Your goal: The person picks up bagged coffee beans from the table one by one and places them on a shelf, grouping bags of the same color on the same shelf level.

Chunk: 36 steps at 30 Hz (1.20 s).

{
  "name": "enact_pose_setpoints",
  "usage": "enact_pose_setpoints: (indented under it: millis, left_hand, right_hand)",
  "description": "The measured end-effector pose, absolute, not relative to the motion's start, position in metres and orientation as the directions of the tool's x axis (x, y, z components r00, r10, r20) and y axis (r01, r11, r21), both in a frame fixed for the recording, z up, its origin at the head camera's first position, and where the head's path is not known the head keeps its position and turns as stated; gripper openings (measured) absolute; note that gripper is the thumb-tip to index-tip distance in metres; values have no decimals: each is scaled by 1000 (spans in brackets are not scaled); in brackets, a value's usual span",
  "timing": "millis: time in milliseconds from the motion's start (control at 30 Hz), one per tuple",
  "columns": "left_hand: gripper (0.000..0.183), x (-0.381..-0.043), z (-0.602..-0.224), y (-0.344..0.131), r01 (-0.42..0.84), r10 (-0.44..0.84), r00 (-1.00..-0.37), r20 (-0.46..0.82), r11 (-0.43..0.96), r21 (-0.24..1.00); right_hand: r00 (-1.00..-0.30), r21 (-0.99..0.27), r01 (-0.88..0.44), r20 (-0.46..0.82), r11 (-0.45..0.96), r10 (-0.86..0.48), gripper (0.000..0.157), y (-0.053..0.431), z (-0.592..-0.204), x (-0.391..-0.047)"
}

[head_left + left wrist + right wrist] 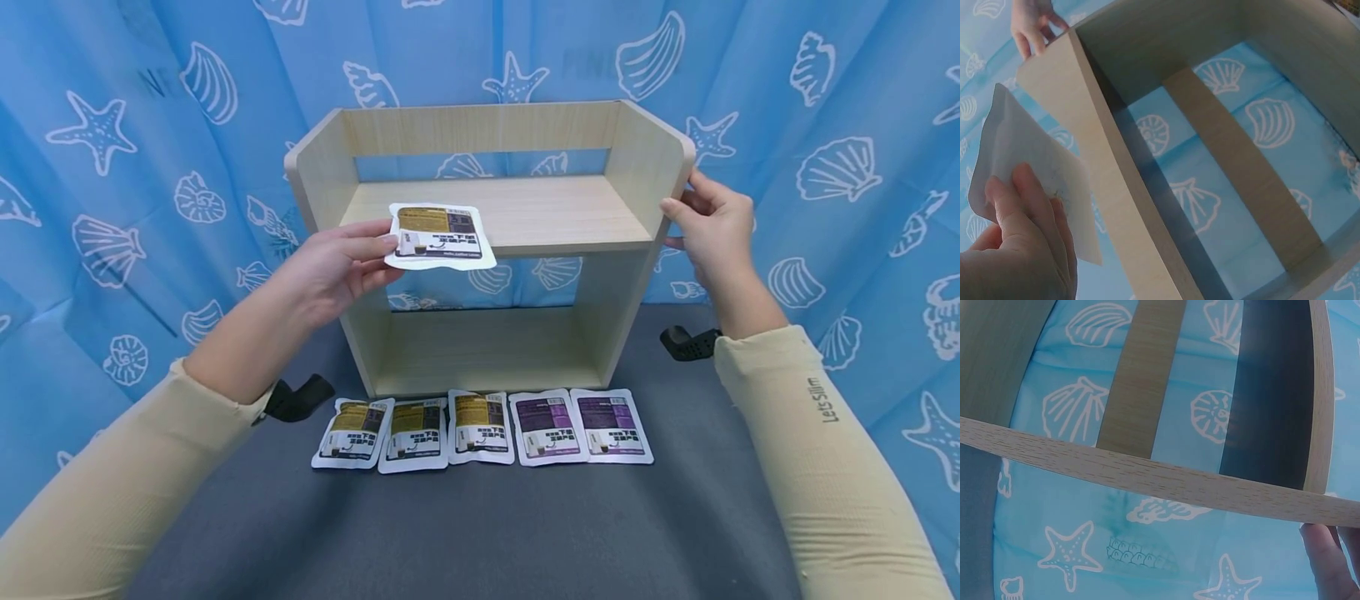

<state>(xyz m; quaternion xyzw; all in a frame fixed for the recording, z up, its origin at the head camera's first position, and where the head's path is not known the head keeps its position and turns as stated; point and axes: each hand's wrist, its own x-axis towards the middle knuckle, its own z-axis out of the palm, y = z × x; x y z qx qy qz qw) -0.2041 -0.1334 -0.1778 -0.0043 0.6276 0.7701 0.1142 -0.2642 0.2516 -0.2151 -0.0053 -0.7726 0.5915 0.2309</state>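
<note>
My left hand pinches a flat white pouch with a yellow-brown label by its left edge, the thumb on top. The pouch hangs in front of the upper board of a two-tier wooden shelf. In the left wrist view the pouch's plain back faces the camera, with fingers against it. My right hand grips the front edge of the shelf's right side panel. Only part of that hand shows in the right wrist view, at the panel's edge.
In front of the shelf, pouches lie in a row on the dark grey table: three yellow-brown ones, such as this pouch, and two purple ones, such as this pouch. A blue shell-patterned curtain hangs behind.
</note>
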Motion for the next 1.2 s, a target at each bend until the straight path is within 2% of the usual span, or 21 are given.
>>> enact_pose_setpoints:
  millis: [800,1200]
  left_hand:
    - [47,-227,-174,-111,-201,178,-969,-174,-152,968]
    - [45,-238,-169,-101,-271,148,-958,-246,-178,946]
  right_hand:
    - [-895,-922,-254,338,291,290,53,252,-214,-264]
    - [-896,-922,-269,346,278,279,52,251,-215,-263]
